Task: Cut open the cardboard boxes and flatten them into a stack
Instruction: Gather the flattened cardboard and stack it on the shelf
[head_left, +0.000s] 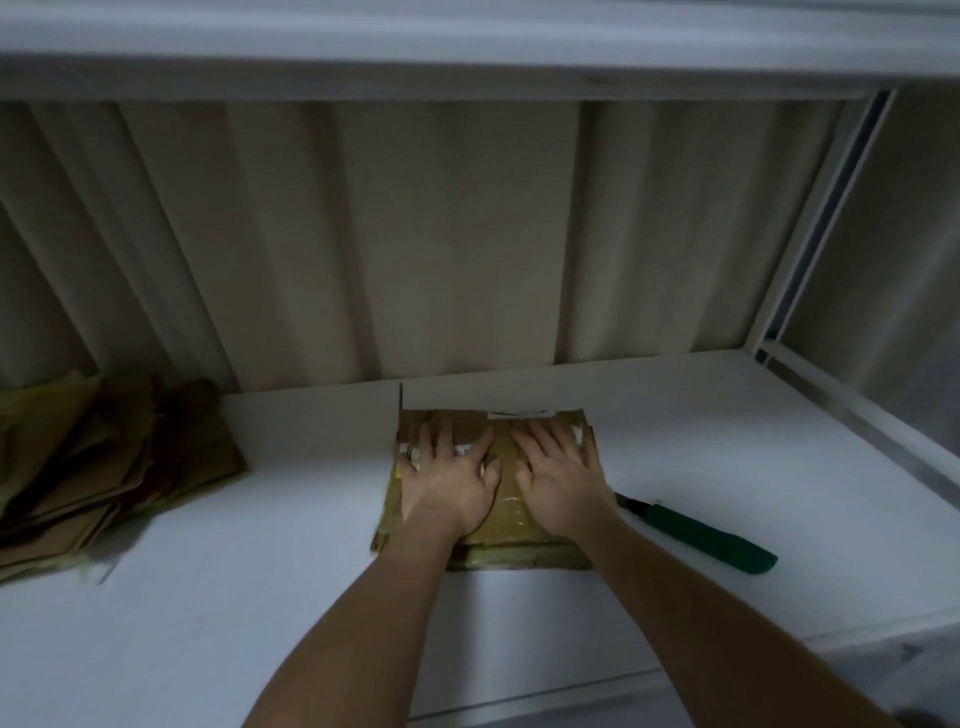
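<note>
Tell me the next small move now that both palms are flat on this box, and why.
Probably slide the flattened box left onto the cardboard stack. Left hand and right hand already press it flat on the white table, and the green knife lies set aside, so cutting looks finished.

The head camera looks forward and down, close over a white table (208, 597) toward a curtain (415, 234).
</note>
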